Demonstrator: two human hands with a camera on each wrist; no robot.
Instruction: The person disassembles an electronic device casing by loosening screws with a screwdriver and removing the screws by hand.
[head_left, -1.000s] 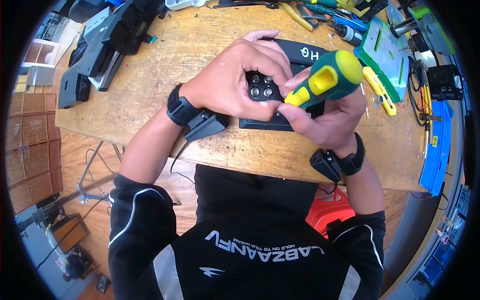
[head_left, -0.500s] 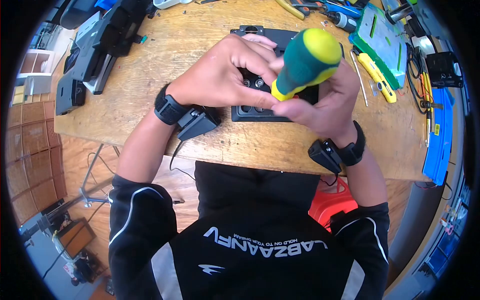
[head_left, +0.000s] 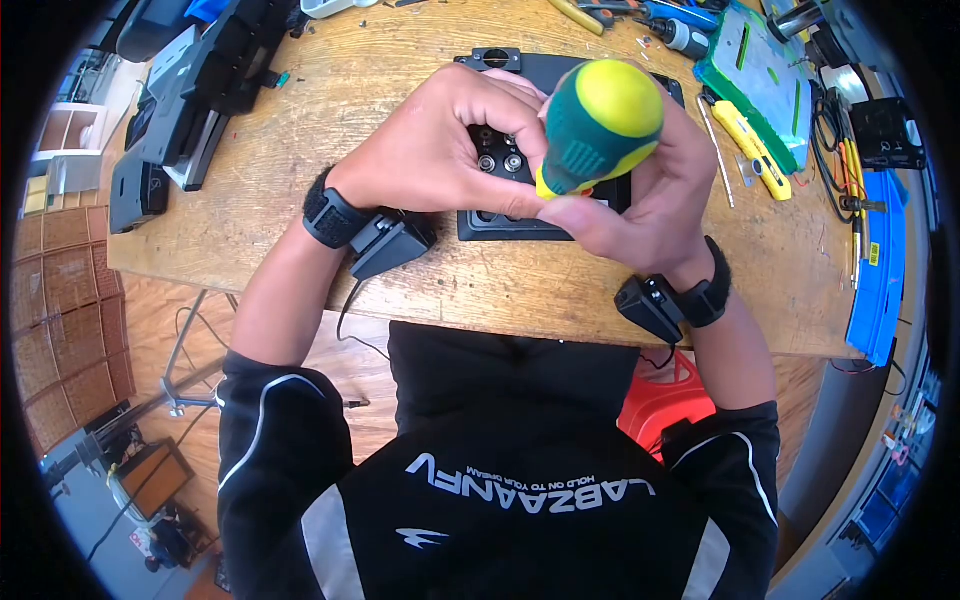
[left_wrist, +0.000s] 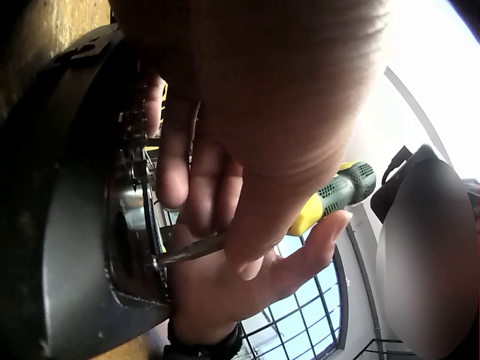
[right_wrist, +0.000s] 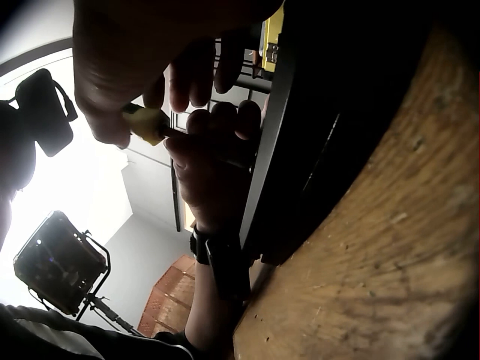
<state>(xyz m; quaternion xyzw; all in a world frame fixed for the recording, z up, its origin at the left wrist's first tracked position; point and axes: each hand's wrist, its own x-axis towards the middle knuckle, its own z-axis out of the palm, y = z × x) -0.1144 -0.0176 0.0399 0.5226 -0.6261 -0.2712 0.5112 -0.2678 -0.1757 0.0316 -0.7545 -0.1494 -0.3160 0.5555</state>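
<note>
A green-and-yellow screwdriver (head_left: pixel 605 125) stands over a black case (head_left: pixel 515 229) lying on the wooden bench. My right hand (head_left: pixel 672 195) grips its handle, thumb toward the yellow neck. With thumb and forefinger, my left hand (head_left: pixel 430 145) pinches the screwdriver just below the handle. In the left wrist view the metal shaft (left_wrist: pixel 196 249) runs down to the case's panel, its tip right at a small screw near the panel's edge. Round metal connectors (head_left: pixel 487 163) show on the panel between my left thumb and forefinger; both hands hide the rest of it.
To the right lie a yellow cutter knife (head_left: pixel 752 150), a thin metal rod (head_left: pixel 722 150) and a green-and-white board (head_left: pixel 757 85). A blue tray (head_left: pixel 876 270) hangs at the right edge. Black equipment (head_left: pixel 215 90) stands at the left. Pliers and drivers lie at the back.
The screwdriver handle has turned in my right hand and stands more upright, shifted left. Both hands and the case appear slightly further left in the head view.
</note>
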